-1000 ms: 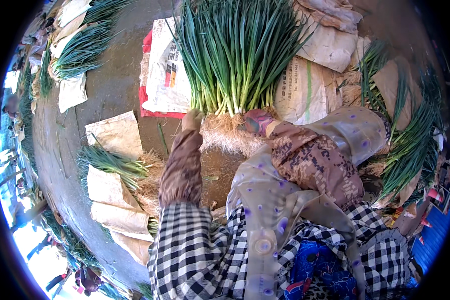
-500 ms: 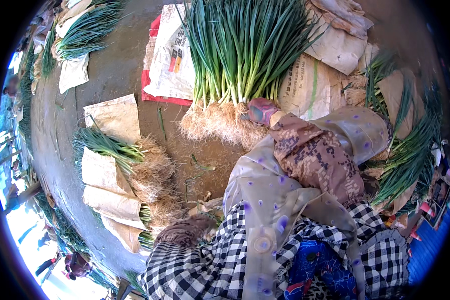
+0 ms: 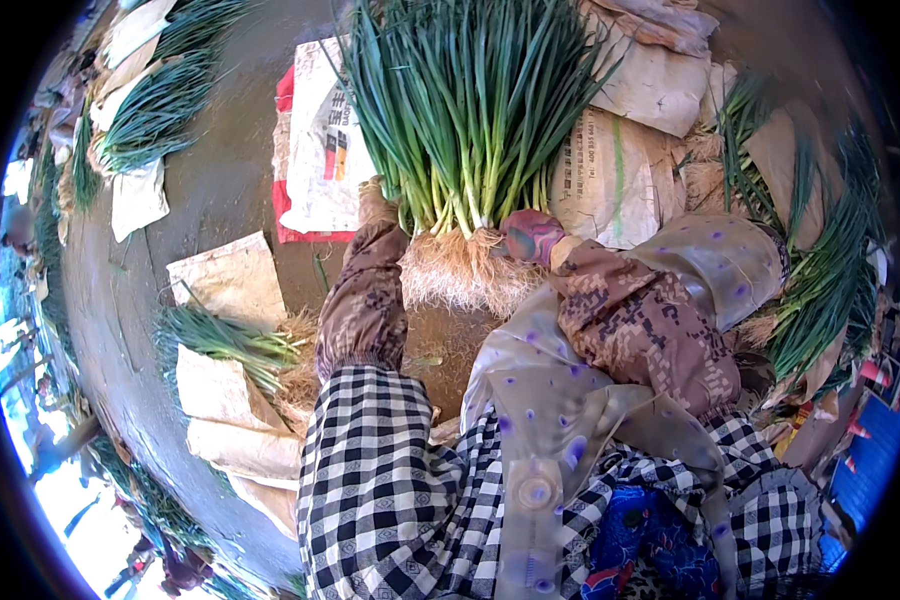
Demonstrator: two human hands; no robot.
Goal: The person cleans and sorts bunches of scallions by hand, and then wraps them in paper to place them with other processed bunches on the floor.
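Note:
A big bundle of green onions [image 3: 470, 130] lies ahead of me, leaves pointing away and pale stringy roots [image 3: 470, 272] toward me. Against its left side, by the stem bases, rests my left hand [image 3: 378, 203] in a tan glove; its fingers are mostly hidden. On the right side, my right hand [image 3: 530, 238], in a pink and purple patterned glove, is closed against the stems just above the roots. Camouflage-patterned sleeve covers are on both forearms. Part of the bundle overlaps a white and red sack [image 3: 315, 140].
More green onions [image 3: 235, 345] lie at the left with tan sacking [image 3: 225, 390] over them. Other bundles [image 3: 155, 110] are at the far left. To the right are printed sacking [image 3: 610, 180] and another heap [image 3: 825, 290]. A translucent spotted plastic apron [image 3: 540, 400] covers my lap and knee.
My left hand has come up from low beside my knee to the bundle's left side. The roots now sit more gathered toward the right. My right hand stays at the stem bases.

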